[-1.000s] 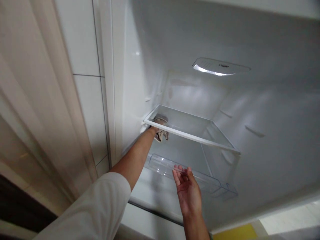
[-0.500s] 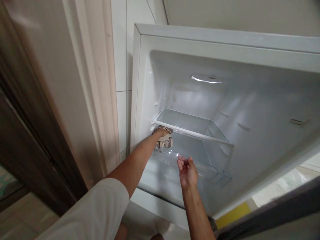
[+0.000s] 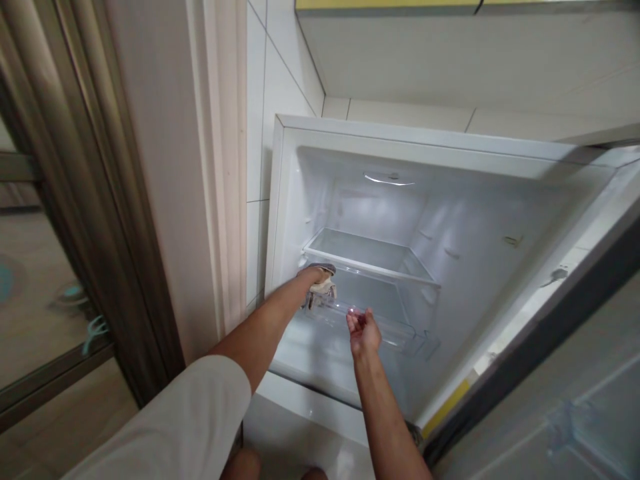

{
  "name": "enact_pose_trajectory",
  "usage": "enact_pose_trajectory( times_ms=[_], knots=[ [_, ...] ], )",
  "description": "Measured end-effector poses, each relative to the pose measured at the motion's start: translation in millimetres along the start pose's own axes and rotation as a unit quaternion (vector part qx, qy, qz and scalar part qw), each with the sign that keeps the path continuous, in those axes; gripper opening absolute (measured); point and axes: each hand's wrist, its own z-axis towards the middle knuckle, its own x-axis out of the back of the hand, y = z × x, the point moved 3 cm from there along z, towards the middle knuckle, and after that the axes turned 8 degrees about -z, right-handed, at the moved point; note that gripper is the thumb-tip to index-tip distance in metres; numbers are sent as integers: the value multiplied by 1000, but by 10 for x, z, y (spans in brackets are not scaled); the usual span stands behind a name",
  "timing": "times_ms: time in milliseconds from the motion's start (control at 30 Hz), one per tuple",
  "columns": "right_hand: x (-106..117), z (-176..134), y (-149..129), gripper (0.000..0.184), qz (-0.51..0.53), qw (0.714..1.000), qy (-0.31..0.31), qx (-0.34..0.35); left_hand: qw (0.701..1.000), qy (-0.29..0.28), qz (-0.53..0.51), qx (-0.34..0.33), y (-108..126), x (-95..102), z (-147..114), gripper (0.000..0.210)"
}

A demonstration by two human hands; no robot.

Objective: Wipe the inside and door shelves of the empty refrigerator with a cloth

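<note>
My left hand (image 3: 315, 275) is closed on a patterned cloth (image 3: 324, 291), at the left end of a clear plastic drawer (image 3: 395, 333) under the upper glass shelf (image 3: 365, 248) of a fridge. Part of the cloth hangs over the drawer's front wall. My right hand (image 3: 365, 331), palm turned up, has its fingers curled at the middle of the drawer's front rim and appears to grip it. The fingertips are partly seen through the clear plastic.
The white fridge interior (image 3: 475, 280) surrounds both hands, with a lamp (image 3: 389, 179) on its back wall. At the right stands the open fridge door (image 3: 545, 347) with its dark seal. A pale door frame (image 3: 220, 167) runs close by my left arm.
My view has tilted up and back, so more wall and cabinet show above the fridge. Both hands stay at the drawer, and the cloth looks slightly rearranged under my left hand.
</note>
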Motion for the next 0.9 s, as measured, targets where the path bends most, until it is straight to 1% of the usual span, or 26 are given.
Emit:
enact_pose_trajectory(
  times_ms=[100, 200, 333, 433, 500, 600, 667, 800, 900],
  knots=[
    [5, 10, 3, 20, -2, 1000, -3, 2, 999, 0, 37, 27, 53, 83, -159, 29],
    [13, 17, 11, 25, -7, 1000, -5, 8, 998, 29, 50, 26, 104, 140, -354, 29],
    [16, 18, 14, 30, -14, 1000, -11, 9, 998, 55, 32, 1, 205, 143, -541, 30],
    [13, 13, 2, 27, -14, 1000, -10, 4, 997, 70, -6, -7, 250, 131, -612, 30],
    [13, 5, -11, 21, -14, 1000, -6, 0, 995, 95, -44, 4, 240, 143, -639, 32],
    [15, -11, -28, 12, -14, 1000, -7, -4, 983, 136, -114, 43, 180, 190, -653, 33],
    [20, -17, -32, 11, -15, 1000, -10, -4, 973, 149, -164, 72, 140, 213, -639, 34],
    [42, 5, -15, 22, -22, 1000, -15, 1, 951, 162, -241, 109, 130, 171, -552, 34],
    [59, 28, 4, 29, -29, 999, -20, 7, 941, 175, -267, 114, 178, 84, -440, 36]
  ],
)
